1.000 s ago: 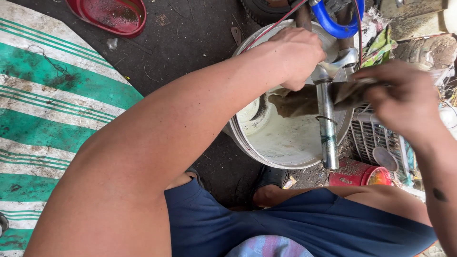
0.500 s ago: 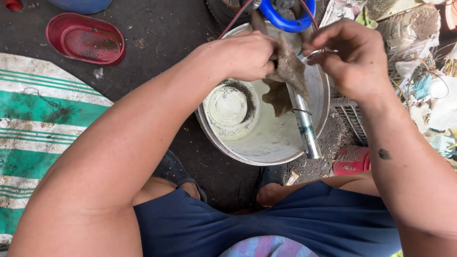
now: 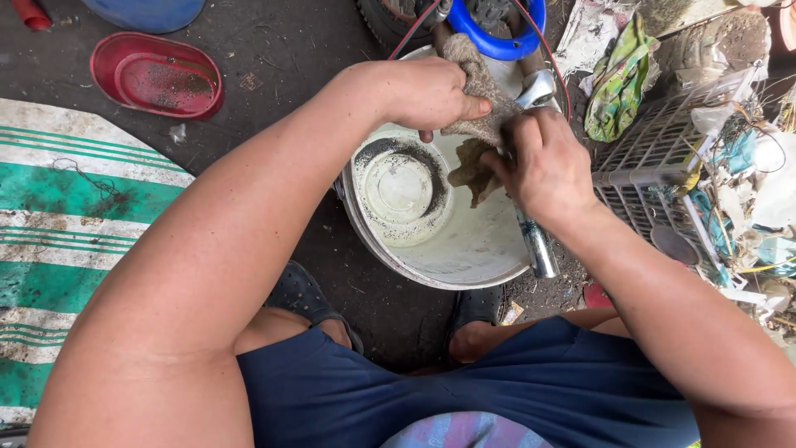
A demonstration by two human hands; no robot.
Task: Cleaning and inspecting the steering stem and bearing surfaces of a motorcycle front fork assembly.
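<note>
Rag (image 3: 477, 104) wraps the metal pipe (image 3: 535, 236) at upper centre, above the white bucket (image 3: 464, 257). Left hand (image 3: 427, 91) pinches it; right hand (image 3: 543, 166) grips rag and pipe. Wiping looks mid-way, pipe's lower end uncovered.

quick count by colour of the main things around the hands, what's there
red: 1, the oval tray
white: 1, the bucket
blue: 1, the ring
brown: 1, the rag under both hands, left and right
silver: 1, the metal pipe
total: 5
</note>
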